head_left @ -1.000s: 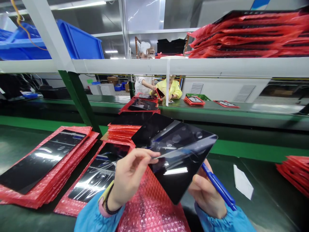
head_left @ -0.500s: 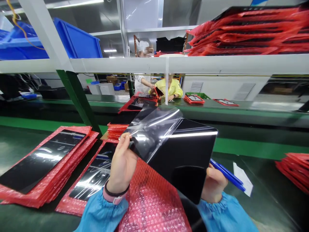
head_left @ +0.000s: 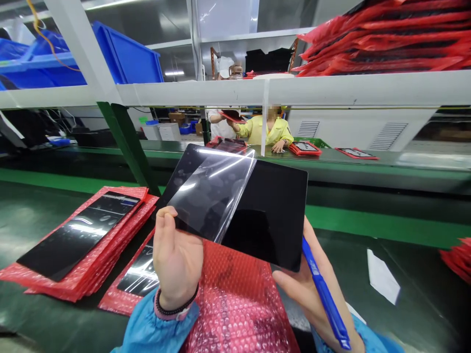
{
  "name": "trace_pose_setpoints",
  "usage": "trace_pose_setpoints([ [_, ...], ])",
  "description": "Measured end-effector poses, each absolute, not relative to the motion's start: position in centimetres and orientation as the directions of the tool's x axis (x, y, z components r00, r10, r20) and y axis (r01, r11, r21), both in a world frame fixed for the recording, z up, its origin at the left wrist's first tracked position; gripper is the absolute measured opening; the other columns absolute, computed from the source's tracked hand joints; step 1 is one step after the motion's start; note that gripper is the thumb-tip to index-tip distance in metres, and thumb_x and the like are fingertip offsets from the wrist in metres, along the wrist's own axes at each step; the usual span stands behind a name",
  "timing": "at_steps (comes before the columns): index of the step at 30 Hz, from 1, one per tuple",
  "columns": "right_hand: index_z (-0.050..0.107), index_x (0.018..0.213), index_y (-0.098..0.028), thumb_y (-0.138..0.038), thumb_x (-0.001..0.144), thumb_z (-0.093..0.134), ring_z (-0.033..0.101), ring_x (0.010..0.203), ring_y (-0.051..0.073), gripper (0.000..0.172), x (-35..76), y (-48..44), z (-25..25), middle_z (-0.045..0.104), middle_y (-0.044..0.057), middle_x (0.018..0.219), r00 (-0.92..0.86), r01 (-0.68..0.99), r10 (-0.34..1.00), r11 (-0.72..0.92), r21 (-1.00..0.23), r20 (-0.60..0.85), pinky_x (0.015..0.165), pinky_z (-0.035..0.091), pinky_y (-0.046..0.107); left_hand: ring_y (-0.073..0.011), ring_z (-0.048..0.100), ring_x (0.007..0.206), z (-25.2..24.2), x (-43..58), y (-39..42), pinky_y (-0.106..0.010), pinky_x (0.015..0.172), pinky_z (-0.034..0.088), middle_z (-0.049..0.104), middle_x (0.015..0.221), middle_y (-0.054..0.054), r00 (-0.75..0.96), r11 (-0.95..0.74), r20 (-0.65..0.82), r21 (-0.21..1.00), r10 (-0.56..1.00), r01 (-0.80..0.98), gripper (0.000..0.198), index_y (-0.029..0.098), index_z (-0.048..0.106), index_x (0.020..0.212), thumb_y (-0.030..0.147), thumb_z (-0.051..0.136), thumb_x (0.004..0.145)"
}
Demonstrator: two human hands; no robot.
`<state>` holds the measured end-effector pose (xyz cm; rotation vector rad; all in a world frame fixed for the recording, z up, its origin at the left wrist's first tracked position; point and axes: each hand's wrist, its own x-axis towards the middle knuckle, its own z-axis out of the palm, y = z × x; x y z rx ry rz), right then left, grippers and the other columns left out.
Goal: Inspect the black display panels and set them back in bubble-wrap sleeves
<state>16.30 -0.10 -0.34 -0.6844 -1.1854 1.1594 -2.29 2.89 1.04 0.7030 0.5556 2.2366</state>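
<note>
I hold a black glass panel (head_left: pixel 272 215) up in front of me, above a red bubble-wrap bag (head_left: pixel 235 299). My left hand (head_left: pixel 176 260) pinches the corner of a clear protective film (head_left: pixel 211 196) that is peeled partway off the panel's left half. My right hand (head_left: pixel 312 294) supports the panel's lower right edge from below and also holds a blue pen (head_left: pixel 324 299) between its fingers.
Stacks of red bubble bags topped with black panels (head_left: pixel 79 233) lie at left on the green belt (head_left: pixel 405 274). A white paper slip (head_left: pixel 382 277) lies at right. More red bags (head_left: pixel 386 44) and blue bins (head_left: pixel 125 59) sit on the shelf. Two people work across the line.
The film has gone from just lifted at one corner to peeled back over the panel's left half. The panel has been raised and turned more level, and my view has tilted upward.
</note>
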Motion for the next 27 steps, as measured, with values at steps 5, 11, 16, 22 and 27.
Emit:
trace_pose_setpoints([
  [5, 0.038, 0.144, -0.039, -0.016, 0.069, 0.081, 0.025, 0.146, 0.028, 0.089, 16.3, -0.1, -0.9, 0.029, -0.004, 0.158, -0.048, -0.354, 0.94, 0.301, -0.886, 0.338, 0.118, 0.027, 0.045, -0.0144, 0.062, 0.086, 1.1, -2.4, 3.2, -0.033, 0.09, 0.052, 0.063, 0.086, 0.002, -0.62, -0.653, 0.298, 0.581, 0.725, -0.485, 0.008, 0.023, 0.063, 0.085, 0.03, 0.061, 0.088],
  [11, 0.043, 0.141, -0.04, -0.019, 0.077, 0.075, 0.027, 0.145, 0.023, 0.075, 16.0, -0.8, -0.3, 0.042, -0.004, 0.152, -0.062, -0.414, 0.937, 0.29, -0.863, 0.344, 0.118, 0.028, 0.043, -0.0153, 0.062, 0.091, 1.3, -2.6, 3.4, -0.034, 0.093, 0.05, 0.064, 0.087, 0.004, -0.614, -0.649, 0.296, 0.577, 0.732, -0.495, 0.007, 0.024, 0.064, 0.086, 0.029, 0.06, 0.088],
  [16, 0.046, 0.138, -0.044, -0.022, 0.081, 0.071, 0.05, 0.132, 0.026, 0.066, 16.4, -1.0, -0.7, 0.061, 0.001, 0.135, -0.201, -0.538, 0.925, 0.172, -0.825, 0.323, 0.107, 0.041, 0.046, -0.0141, 0.063, 0.087, 1.7, -3.1, 4.1, -0.031, 0.093, 0.049, 0.065, 0.083, 0.004, -0.62, -0.634, 0.259, 0.574, 0.74, -0.517, 0.01, 0.022, 0.065, 0.084, 0.026, 0.058, 0.089],
  [22, 0.062, 0.12, -0.036, -0.024, 0.079, 0.073, 0.067, 0.093, 0.02, 0.044, 16.3, -0.9, -0.1, 0.07, 0.001, 0.099, -0.213, -0.518, 0.948, 0.094, -0.85, 0.235, 0.083, 0.052, 0.033, -0.0141, 0.062, 0.082, 1.7, -3.8, 5.4, -0.027, 0.083, 0.052, 0.066, 0.081, 0.003, -0.605, -0.592, 0.21, 0.592, 0.768, -0.546, 0.007, 0.022, 0.065, 0.079, 0.023, 0.059, 0.083],
  [27, 0.069, 0.089, -0.028, -0.034, 0.076, 0.075, 0.054, 0.061, 0.016, 0.016, 16.6, -0.4, 0.6, 0.057, -0.002, 0.066, -0.198, -0.394, 0.958, 0.118, -0.912, 0.21, 0.065, 0.047, 0.03, -0.0136, 0.059, 0.075, 1.4, -5.0, 6.5, -0.024, 0.071, 0.052, 0.061, 0.071, 0.002, -0.673, -0.646, 0.241, 0.615, 0.699, -0.451, 0.008, 0.021, 0.064, 0.066, 0.02, 0.063, 0.074],
])
